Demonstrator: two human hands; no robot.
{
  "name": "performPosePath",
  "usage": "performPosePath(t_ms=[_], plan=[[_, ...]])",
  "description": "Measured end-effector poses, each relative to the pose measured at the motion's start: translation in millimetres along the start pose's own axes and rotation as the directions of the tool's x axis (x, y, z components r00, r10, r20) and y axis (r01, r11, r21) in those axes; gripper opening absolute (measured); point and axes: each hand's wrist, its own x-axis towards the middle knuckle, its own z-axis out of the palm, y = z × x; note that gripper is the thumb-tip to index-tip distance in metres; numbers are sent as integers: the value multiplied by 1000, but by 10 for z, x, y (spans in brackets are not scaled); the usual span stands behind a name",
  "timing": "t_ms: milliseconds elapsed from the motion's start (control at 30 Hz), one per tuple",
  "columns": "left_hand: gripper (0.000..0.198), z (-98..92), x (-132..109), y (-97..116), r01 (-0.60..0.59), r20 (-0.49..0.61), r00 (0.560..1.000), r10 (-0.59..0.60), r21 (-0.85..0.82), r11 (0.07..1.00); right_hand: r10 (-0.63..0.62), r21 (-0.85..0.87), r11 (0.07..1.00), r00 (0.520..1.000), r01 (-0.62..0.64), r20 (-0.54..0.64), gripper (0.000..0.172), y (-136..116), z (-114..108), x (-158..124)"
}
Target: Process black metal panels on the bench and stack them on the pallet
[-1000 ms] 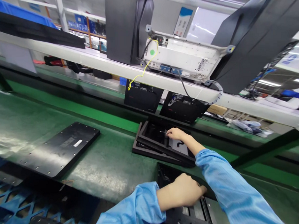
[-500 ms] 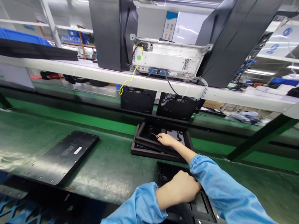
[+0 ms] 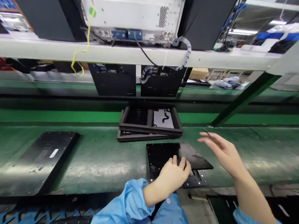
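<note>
A flat, glossy black panel [image 3: 163, 152] lies in front of me at the bench's near edge. It rests over a black slotted metal housing [image 3: 193, 181], which shows below it and is mostly covered. My left hand [image 3: 170, 174] is on the panel's near part, fingers spread and bent, with no object in them. To the right of the panel, my right hand [image 3: 224, 151] is raised above the bench. Between its thumb and fingers is a thin pointed tool [image 3: 206, 132], apparently tweezers; most of it is hidden by the hand.
Behind the panel are two stacked dark foam trays [image 3: 151, 127]; the upper holds a grey-white sheet. A large black flat case [image 3: 40, 163] lies on the green bench [image 3: 107, 166] at left. Across the back runs a white shelf [image 3: 62, 49] bearing a white instrument [image 3: 130, 13]. Blue crates [image 3: 62, 215] stand below.
My right hand has moved from the foam trays to the right side of the panel, keeping the tool. My left hand has opened from a fist onto the panel. The view has tilted down.
</note>
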Motion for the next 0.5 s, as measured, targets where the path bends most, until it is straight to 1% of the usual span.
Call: performPosePath(t_ms=[33,67,133,200,233,300,400,433,500], plan=[[45,20,-27,26,4,10,1000,-4,7,1000,99,40,995,991,-95,-93,53,202,-92,-256],[46,36,-55,49,5,16,1000,-5,13,1000,193,111,978,965,-175,-176,56,419,-147,-507],[47,61,-110,86,9,15,1000,-9,34,999,380,314,905,876,-287,-296,61,844,-149,-961],[47,76,-159,111,18,1,1000,-18,61,998,529,460,810,792,-364,-306,65,1169,-30,-1314],[48,79,-179,119,24,-9,1000,-23,74,997,583,509,766,757,-392,-294,67,1270,62,-1447],[48,74,-207,124,28,-26,999,-26,97,995,663,566,687,712,-456,-231,73,1347,273,-1622],[49,29,-220,125,36,-51,998,-30,123,992,716,586,615,685,-527,-136,82,1264,571,-1712],[49,5,-219,132,39,-57,998,-32,130,991,721,589,606,681,-534,-125,84,1223,648,-1717],[49,-49,-216,164,47,-67,997,-38,142,989,737,618,587,661,-523,-141,85,1167,762,-1718]])
